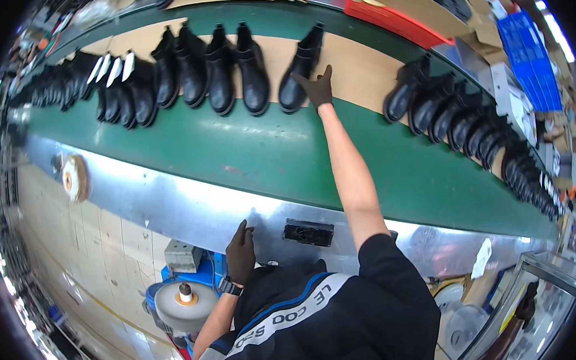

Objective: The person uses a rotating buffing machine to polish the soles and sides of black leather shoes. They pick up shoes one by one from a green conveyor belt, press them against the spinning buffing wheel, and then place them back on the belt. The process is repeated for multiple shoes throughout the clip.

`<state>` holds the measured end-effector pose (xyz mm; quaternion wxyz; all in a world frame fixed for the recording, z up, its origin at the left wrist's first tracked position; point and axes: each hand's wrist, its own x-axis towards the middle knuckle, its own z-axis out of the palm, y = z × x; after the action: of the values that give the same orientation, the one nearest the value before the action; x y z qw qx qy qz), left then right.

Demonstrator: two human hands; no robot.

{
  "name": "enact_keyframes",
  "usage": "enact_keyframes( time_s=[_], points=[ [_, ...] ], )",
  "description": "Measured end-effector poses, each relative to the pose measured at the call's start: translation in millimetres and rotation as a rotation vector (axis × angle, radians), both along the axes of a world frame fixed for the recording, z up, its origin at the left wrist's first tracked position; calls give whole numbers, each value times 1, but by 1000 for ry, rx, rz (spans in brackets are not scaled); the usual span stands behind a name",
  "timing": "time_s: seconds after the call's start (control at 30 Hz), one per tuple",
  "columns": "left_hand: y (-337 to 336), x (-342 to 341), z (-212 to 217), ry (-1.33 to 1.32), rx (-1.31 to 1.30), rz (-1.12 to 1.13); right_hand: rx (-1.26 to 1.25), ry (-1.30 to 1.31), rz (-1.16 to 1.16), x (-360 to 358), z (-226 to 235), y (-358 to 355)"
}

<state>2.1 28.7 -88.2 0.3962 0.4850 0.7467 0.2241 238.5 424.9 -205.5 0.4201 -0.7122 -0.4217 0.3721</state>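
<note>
The right hand, in a dark glove with fingers spread wide, reaches across the green conveyor belt and touches the black leather ankle boot standing tilted on the tan strip at the far side. The left hand, also gloved and holding nothing, rests fingertips on the shiny metal edge. More black boots stand in a row just left

Glossy black boots on a green belt (tan strip beneath), dark-gloved hands
</note>
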Motion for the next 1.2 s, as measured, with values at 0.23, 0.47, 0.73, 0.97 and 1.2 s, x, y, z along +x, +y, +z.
enact_keyframes(
  time_s=[0.23, 0.47, 0.73, 0.97, 1.2],
  points=[
    [5, 6, 28, -185, 95, 290, 2, 81, -320, -1, -9, 42],
    [4, -14, 43, -1251, 209, 417, 321, 371, 283, -97, 136, -237],
    [-124, -87, 79, -1562, 235, 152, 406, -203, 1184, -91, 295, -364],
    [-247, -135, 75, -1792, -118, 436, -189, -401, 2263, -187, 355, -420],
    [-338, -96, -18, -1895, 413, 783, -965, 93, 1440, -135, 232, -510]
  ],
)
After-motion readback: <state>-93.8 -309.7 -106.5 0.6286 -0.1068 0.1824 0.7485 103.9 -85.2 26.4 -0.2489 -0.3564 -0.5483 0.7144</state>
